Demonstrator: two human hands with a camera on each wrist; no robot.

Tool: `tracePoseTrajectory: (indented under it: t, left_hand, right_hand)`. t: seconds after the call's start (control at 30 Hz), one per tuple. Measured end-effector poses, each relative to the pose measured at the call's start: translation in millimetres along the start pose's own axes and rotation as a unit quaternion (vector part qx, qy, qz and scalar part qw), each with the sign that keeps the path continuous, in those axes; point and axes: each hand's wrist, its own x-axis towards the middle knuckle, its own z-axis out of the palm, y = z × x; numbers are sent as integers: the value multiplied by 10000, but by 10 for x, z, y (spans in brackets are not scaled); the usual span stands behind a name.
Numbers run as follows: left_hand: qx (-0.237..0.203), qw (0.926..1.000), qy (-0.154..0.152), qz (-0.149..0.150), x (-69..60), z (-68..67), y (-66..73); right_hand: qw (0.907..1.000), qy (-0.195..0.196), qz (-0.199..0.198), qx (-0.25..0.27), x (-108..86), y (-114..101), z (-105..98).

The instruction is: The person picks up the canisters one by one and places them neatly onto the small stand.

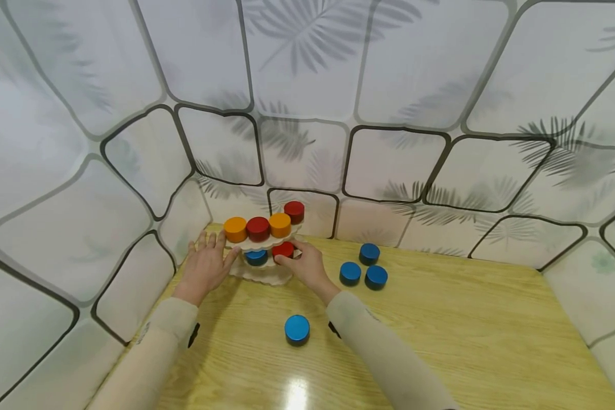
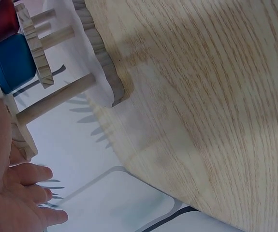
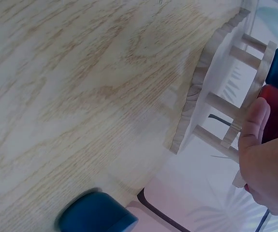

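On the near side of the tiered wooden stand [image 1: 261, 277], I had one blue cylinder [image 1: 297, 329]. At the stand's left end the left hand [image 1: 205, 267] lay with fingers apart, while the right hand [image 1: 310, 267] pinched a red cylinder [image 1: 283, 249] on its middle tier; bumping the tier above, I judged, could have spilled its row of cylinders [image 1: 258, 228].
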Motion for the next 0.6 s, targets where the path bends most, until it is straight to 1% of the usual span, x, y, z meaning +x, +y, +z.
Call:
tracePoseTrajectory:
  t: [0.3,0.6]
  left_hand:
    - [35,10000,26,-7,4,2,6]
    - [1,10000,52,26,5,16,-5]
  right_hand:
    - [9993,35,67,358,13,9,15]
    - [9996,70,-99,240,17,31,41]
